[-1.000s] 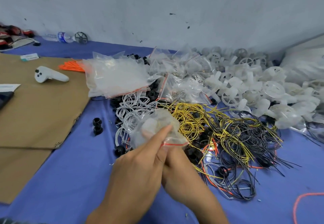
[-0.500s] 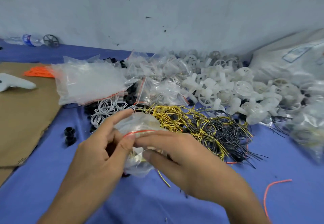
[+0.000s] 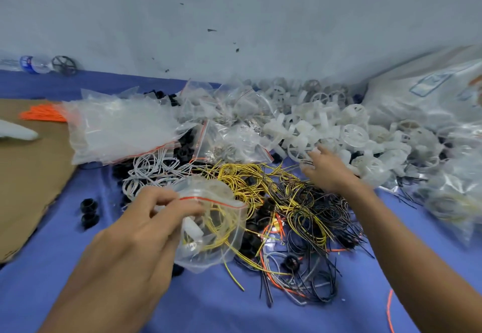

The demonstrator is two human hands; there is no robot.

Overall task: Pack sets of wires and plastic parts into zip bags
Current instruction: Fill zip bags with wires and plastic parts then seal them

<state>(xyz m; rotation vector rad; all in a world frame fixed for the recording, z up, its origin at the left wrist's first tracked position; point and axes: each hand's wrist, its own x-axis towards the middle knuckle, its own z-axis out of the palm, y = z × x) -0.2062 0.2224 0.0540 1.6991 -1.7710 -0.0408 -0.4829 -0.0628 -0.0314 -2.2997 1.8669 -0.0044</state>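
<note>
Only the person's two arms are in view, each cut off by the bottom edge of the picture. The left hand [image 3: 135, 231] is bare, and its back shows plainly, with the knuckles and the lines of the tendons standing out under the skin; the fingers are slim and the nails cut short. The left forearm [image 3: 86, 293] behind it is bare as far as the edge. The right hand [image 3: 326, 171] is bare too, smaller in the picture, and its fingertips are blurred, so the nails cannot be made out. The right forearm [image 3: 417, 254] is long, smooth and uncovered all the way to the lower right corner
</note>
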